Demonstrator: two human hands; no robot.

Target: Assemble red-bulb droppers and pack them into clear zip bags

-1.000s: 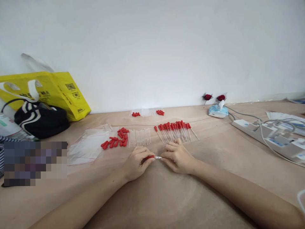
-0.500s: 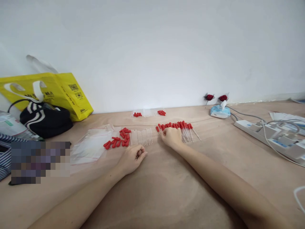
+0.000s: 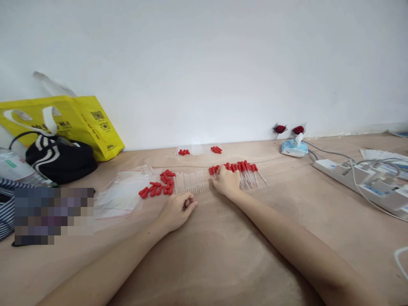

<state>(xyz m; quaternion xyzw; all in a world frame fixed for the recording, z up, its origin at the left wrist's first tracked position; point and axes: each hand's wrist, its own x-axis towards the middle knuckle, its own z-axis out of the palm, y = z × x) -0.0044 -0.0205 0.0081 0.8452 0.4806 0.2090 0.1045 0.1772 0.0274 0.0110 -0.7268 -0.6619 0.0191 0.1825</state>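
Observation:
My right hand [image 3: 226, 180] is pinched at the left end of a row of droppers [image 3: 248, 176], which have red rubber bulbs and thin clear tubes. Its fingertips are around one dropper there, partly hidden behind the hand. My left hand [image 3: 178, 210] rests on the table with the fingers curled in, and nothing shows in it. Just beyond it lie bare clear tubes [image 3: 189, 182] side by side. Left of these is a loose heap of red rubber bulbs [image 3: 167, 180].
Clear zip bags [image 3: 119, 193] lie at the left. Small bags with red bulbs [image 3: 216, 149] are by the wall. A yellow bag [image 3: 98, 127] and black pouch [image 3: 63, 159] stand far left. On the right are a tissue pack [image 3: 293, 148], two red roses [image 3: 298, 130] and a power strip [image 3: 360, 182].
My right hand has shifted slightly left along the row, its fingers now over the droppers at that end. My left hand stays in place.

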